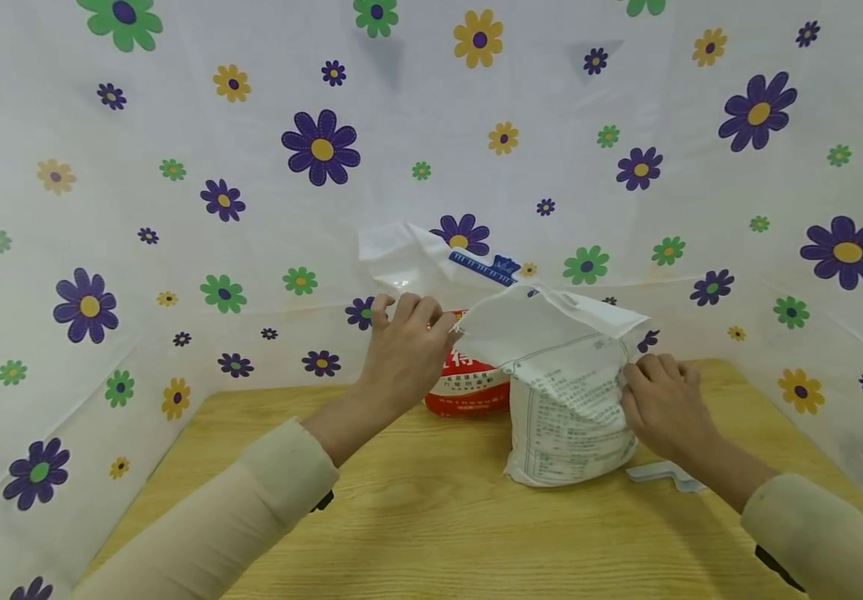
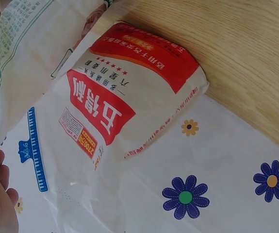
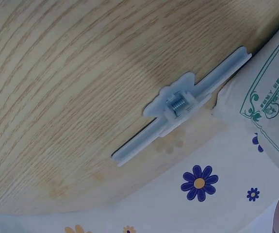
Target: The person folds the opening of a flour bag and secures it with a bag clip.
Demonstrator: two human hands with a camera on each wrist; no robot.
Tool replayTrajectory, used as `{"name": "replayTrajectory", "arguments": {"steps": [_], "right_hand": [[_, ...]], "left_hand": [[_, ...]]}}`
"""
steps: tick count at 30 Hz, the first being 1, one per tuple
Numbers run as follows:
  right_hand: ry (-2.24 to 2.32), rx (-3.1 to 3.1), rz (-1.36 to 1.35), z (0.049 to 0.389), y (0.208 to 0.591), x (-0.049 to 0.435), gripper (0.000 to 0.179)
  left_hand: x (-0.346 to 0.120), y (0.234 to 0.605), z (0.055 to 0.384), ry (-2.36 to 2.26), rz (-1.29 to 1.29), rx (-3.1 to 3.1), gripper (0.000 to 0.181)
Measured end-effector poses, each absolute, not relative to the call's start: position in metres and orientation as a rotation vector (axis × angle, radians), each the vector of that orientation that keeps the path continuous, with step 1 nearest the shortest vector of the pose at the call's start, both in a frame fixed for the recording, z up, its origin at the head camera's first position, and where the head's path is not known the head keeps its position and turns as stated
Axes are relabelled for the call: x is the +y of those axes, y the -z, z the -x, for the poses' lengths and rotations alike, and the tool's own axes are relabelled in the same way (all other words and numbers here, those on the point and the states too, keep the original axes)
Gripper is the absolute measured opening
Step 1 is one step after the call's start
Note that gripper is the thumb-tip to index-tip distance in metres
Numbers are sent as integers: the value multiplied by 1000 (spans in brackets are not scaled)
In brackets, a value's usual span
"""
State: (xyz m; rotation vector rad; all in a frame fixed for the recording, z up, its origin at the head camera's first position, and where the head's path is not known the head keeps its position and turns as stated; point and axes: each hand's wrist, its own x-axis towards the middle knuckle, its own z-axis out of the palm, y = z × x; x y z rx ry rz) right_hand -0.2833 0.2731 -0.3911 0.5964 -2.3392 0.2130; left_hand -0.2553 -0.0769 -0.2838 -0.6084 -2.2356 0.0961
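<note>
A white bag [image 1: 569, 425] with green printing stands on the table, its top loose and folded over. My left hand [image 1: 404, 350] pinches the upper left corner of this bag. At its right side, my right hand [image 1: 667, 404] grips the edge between thumb and fingers. Directly behind stands a red and white flour bag [image 2: 144, 97], partly hidden in the head view. Its clear upper plastic is gathered under a blue sealing clip [image 2: 37, 150]. A pale blue sealing clip [image 3: 178, 107] lies on the table beside the white bag, below my right hand.
A wooden table [image 1: 416, 517] carries the bags. Behind and at both sides hangs a white cloth [image 1: 266, 242] printed with purple, green and yellow flowers, meeting the table's back and side edges.
</note>
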Motion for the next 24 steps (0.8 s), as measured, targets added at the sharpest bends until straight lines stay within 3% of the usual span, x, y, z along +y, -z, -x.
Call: {"name": "replayTrajectory", "arguments": {"steps": [24], "right_hand": [[-244,-2350,-670,256,399,232,21]], "left_hand": [[-115,269,251,-125,567,-2193,20]]}}
